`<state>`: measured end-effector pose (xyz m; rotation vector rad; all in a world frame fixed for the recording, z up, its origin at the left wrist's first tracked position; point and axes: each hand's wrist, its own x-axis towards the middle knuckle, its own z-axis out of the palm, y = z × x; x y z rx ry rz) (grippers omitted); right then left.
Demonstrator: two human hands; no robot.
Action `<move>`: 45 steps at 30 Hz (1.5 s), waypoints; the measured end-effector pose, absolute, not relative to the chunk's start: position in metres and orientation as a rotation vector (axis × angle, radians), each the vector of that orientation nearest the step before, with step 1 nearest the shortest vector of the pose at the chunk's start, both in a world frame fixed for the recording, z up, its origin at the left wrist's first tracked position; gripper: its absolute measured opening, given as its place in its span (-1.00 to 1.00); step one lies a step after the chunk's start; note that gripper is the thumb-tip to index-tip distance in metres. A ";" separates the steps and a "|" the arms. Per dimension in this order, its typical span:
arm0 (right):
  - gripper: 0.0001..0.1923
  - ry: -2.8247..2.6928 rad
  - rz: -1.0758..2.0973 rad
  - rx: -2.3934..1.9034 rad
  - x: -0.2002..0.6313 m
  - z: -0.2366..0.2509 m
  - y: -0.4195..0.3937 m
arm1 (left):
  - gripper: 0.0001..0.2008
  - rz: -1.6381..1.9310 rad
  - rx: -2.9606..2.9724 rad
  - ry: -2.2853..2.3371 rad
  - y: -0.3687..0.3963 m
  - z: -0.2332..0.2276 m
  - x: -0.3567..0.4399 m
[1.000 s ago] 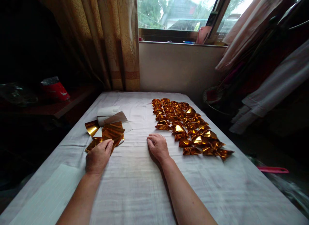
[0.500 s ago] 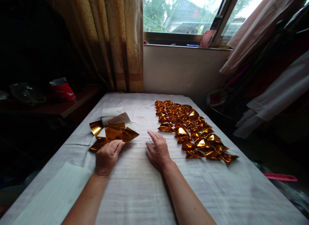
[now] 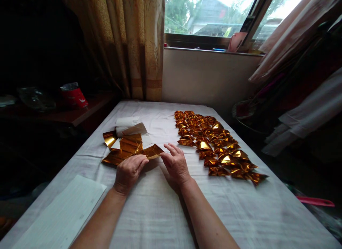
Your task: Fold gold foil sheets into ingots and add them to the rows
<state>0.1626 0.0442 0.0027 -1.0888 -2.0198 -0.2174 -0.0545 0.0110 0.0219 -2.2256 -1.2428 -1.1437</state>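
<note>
Gold foil sheet [image 3: 153, 151] | left hand [image 3: 129, 172] pinching near edge | right hand [image 3: 175, 164] spread, fingertips touching right corner | folded foil pieces [image 3: 213, 143] right

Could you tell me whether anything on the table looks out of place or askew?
Nothing looks damaged or spilled. The folded gold pieces lie in tidy rows on the white cloth, while the loose gold sheets by the left hand sit in a crooked, curling pile. The right hand touches one sheet's corner.

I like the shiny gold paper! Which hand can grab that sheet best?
Probably the left hand: its fingers already pinch the gold sheet at the edge of the pile. The right hand is open, fingertips just reaching the sheet's corner.
</note>
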 end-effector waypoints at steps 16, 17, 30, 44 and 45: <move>-0.69 -1.530 0.762 -1.496 0.172 0.035 0.047 | -0.26 -1.223 -2.039 -1.389 0.016 0.015 -0.060; -0.67 -1.522 0.798 -1.572 0.174 0.034 0.049 | -0.28 -1.187 -2.099 -1.385 0.016 0.013 -0.060; -0.58 -1.603 1.139 -1.648 0.191 0.036 0.047 | -0.30 -0.645 -2.829 -1.409 0.002 0.000 -0.036; -0.76 -1.898 1.040 -1.289 0.217 0.026 0.049 | -0.64 -0.979 -2.942 -1.495 -0.002 0.018 -0.029; -0.78 -1.896 1.027 -1.262 0.216 0.026 0.048 | -0.62 -1.029 -2.948 -1.514 -0.003 0.020 -0.028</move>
